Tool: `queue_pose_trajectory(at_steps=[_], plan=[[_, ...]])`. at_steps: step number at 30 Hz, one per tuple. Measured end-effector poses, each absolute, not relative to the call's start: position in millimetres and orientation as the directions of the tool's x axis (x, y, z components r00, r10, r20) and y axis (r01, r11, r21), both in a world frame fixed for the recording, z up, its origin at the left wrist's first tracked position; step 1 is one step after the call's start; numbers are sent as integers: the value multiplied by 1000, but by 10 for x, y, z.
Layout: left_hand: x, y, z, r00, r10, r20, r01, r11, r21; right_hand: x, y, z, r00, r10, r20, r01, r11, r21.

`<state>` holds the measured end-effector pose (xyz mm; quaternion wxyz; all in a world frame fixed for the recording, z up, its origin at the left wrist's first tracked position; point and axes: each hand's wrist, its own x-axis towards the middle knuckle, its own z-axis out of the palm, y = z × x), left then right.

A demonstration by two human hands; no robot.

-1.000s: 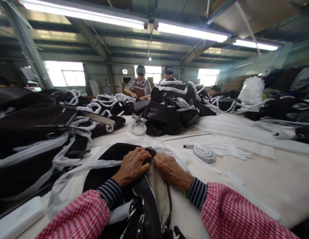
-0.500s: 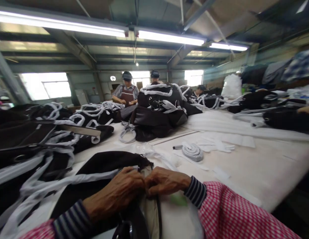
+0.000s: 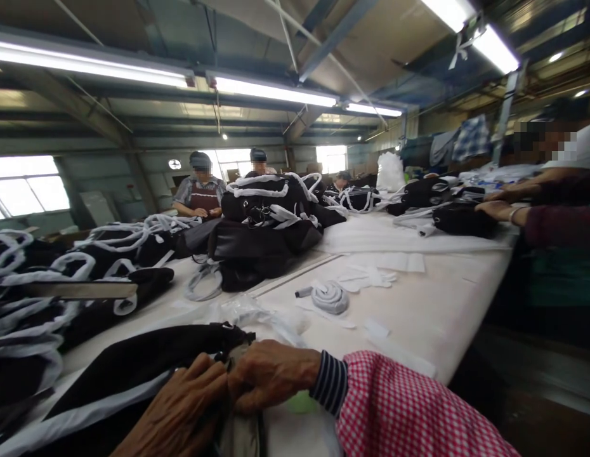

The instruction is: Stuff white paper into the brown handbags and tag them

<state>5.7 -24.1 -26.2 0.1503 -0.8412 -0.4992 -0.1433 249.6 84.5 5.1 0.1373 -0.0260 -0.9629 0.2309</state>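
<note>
A dark brown handbag [image 3: 147, 358] lies on the white table [image 3: 432, 298] right in front of me, with a white wrapped strap [image 3: 76, 416] across it. My left hand [image 3: 181, 412] and my right hand [image 3: 271, 377] meet at the bag's top opening, fingers curled and pinching its edge. A pale lining shows just below the hands. Clear plastic film [image 3: 247, 311] lies crumpled beyond the bag.
Piles of dark bags with white wrapped handles [image 3: 266, 209] cover the table's left and middle. A coiled grey roll [image 3: 328, 295] and white paper pieces [image 3: 371, 276] lie further out. Several people work at the far end; another person's arms [image 3: 528, 203] reach in from the right.
The view has swung to the right and dropped. My hands have stayed together on the bag's opening and now sit lower in view. A person at the right has come into sight.
</note>
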Motion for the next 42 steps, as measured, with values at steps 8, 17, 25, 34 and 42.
queue_pose_trajectory(at_steps=[8, 17, 25, 34, 42], plan=[[229, -234, -139, 379, 883, 276, 902, -419, 102, 3111, 1207, 317, -596, 636, 491, 172, 698, -696], [419, -239, 172, 355, 932, 72, 843, -353, 405, 3652, 771, 294, -770, 587, 251, 344, 713, -611], [368, -323, 115, 430, 889, 159, 812, -457, 362, 3454, 215, 46, -912, 400, 88, 407, 911, 73], [439, -384, 160, 407, 887, 218, 854, -454, 254, 3194, 466, 209, -816, 572, 82, 497, 767, -406], [404, -358, 75, 437, 860, 263, 818, -502, 280, 2403, 942, 1, -726, 687, 22, 257, 301, -918]])
